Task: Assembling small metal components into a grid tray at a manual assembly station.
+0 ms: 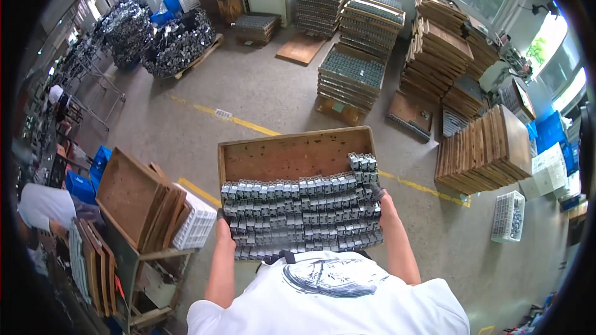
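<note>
A shallow brown wooden tray is held up in front of my body, its near edge close to my shirt. Rows of small grey metal parts fill its near and middle portion, and a short extra row lies at the far right corner. Bare board shows along the rest of the far side. My left hand is closed on the tray's left side, thumb along the rim. On the right side, my right hand grips the edge, with dark coverings on its fingertips. The fingers under the tray are hidden.
Stacks of filled trays stand ahead by the wall. At right are piled wooden trays and a white basket. A metal stand with leaning trays is close at left. Dark metal parts heap on a pallet farther off.
</note>
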`<state>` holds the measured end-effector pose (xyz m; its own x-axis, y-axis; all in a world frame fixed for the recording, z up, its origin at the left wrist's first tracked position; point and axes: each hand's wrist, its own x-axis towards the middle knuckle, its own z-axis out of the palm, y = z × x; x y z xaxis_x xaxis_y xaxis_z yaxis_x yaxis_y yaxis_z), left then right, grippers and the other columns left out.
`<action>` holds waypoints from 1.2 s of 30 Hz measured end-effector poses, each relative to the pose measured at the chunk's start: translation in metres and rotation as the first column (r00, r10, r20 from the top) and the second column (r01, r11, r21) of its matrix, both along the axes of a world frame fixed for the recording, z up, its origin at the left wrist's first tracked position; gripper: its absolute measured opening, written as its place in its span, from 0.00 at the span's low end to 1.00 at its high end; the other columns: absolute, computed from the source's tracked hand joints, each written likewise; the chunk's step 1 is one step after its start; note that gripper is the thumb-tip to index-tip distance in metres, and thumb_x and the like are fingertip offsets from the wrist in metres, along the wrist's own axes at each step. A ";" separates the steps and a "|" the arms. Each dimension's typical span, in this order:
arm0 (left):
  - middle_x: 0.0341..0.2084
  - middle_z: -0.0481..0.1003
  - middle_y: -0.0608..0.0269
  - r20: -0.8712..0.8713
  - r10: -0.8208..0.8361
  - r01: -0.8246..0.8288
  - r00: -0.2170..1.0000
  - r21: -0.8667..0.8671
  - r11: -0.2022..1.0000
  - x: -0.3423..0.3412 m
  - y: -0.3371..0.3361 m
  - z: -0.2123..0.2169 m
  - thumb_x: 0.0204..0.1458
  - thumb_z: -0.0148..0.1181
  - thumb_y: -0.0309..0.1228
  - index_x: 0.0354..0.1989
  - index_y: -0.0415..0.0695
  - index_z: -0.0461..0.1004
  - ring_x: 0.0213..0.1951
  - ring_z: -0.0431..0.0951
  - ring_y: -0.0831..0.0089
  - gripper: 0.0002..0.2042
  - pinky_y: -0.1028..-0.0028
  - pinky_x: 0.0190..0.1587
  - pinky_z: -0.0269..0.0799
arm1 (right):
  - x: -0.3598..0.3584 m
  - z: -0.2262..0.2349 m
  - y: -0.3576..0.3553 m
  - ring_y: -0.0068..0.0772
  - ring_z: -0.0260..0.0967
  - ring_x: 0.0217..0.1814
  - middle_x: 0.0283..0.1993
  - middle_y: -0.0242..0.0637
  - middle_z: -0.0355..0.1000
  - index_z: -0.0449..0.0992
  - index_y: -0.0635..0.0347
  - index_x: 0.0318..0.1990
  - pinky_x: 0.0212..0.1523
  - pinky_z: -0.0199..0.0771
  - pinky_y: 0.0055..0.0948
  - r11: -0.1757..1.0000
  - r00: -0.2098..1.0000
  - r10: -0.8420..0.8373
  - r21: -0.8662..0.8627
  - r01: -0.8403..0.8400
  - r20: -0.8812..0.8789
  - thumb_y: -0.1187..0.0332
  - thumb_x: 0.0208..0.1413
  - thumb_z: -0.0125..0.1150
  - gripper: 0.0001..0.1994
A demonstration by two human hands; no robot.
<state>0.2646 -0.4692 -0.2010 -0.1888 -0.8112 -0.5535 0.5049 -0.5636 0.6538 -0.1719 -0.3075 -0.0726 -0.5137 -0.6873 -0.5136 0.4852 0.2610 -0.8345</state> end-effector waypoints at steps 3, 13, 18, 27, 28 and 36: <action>0.46 0.78 0.62 0.101 0.052 -0.063 0.994 0.108 0.992 0.005 -0.002 0.008 0.62 0.36 0.55 0.52 0.47 0.75 0.42 0.79 0.65 0.28 0.62 0.46 0.75 | 0.010 0.013 -0.015 0.34 0.72 0.44 0.42 0.35 0.74 0.71 0.53 0.47 0.44 0.75 0.41 0.999 0.998 0.023 0.038 -0.020 -0.067 0.54 0.57 0.56 0.16; 0.52 0.74 0.63 0.037 0.106 -0.110 0.994 0.135 0.985 0.055 0.039 0.030 0.63 0.34 0.56 0.58 0.48 0.70 0.51 0.75 0.62 0.29 0.61 0.53 0.72 | 0.034 0.026 -0.057 0.30 0.71 0.46 0.47 0.35 0.74 0.71 0.51 0.54 0.47 0.72 0.34 0.981 0.980 0.180 0.086 -0.172 -0.087 0.57 0.57 0.55 0.19; 0.55 0.71 0.63 0.072 0.108 -0.118 0.992 0.158 0.980 0.039 0.009 0.070 0.62 0.32 0.57 0.60 0.50 0.68 0.54 0.73 0.61 0.30 0.59 0.56 0.69 | 0.033 0.026 -0.094 0.28 0.66 0.53 0.48 0.34 0.73 0.71 0.52 0.54 0.56 0.63 0.33 0.982 0.984 0.154 0.125 -0.142 -0.088 0.62 0.61 0.46 0.17; 0.52 0.73 0.61 0.246 -0.015 -0.001 0.969 0.068 0.998 0.106 -0.063 0.111 0.62 0.36 0.54 0.57 0.46 0.70 0.49 0.77 0.61 0.28 0.57 0.49 0.75 | 0.056 0.038 -0.106 0.29 0.75 0.38 0.41 0.33 0.76 0.73 0.55 0.49 0.39 0.77 0.33 0.992 0.992 0.103 0.070 -0.107 0.067 0.54 0.60 0.54 0.17; 0.52 0.73 0.60 0.248 -0.029 0.008 0.968 0.085 0.996 0.100 -0.072 0.117 0.61 0.36 0.55 0.57 0.47 0.70 0.48 0.77 0.61 0.28 0.57 0.48 0.76 | 0.050 0.029 -0.107 0.29 0.75 0.38 0.41 0.33 0.76 0.73 0.55 0.49 0.39 0.77 0.33 0.992 0.993 0.103 0.060 -0.107 0.064 0.54 0.60 0.54 0.17; 0.50 0.75 0.61 0.267 0.048 -0.073 0.963 0.088 0.993 0.091 -0.054 0.127 0.62 0.37 0.54 0.57 0.50 0.71 0.48 0.78 0.62 0.27 0.59 0.49 0.75 | 0.072 0.017 -0.096 0.31 0.64 0.58 0.53 0.33 0.72 0.70 0.50 0.59 0.59 0.59 0.39 0.988 0.985 0.143 0.047 -0.148 0.091 0.47 0.51 0.60 0.29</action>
